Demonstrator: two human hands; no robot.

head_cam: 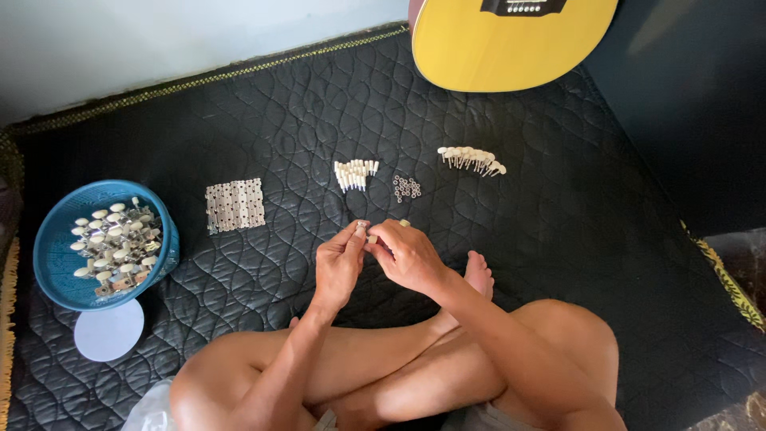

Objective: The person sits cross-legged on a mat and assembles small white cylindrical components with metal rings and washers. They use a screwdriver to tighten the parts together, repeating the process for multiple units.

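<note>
Quilted black mat: left hand and right hand pinch one small tuner part together, just below sorted white peg rows, steadying it.

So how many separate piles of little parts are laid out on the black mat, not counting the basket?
4: metal plates at left, white pegs in the middle, small rings beside them, and white-headed knobs at right near the guitar. The hands may hide more.

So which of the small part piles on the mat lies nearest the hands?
The cluster of tiny metal rings, just beyond the hands; the other piles lie farther off.
</note>
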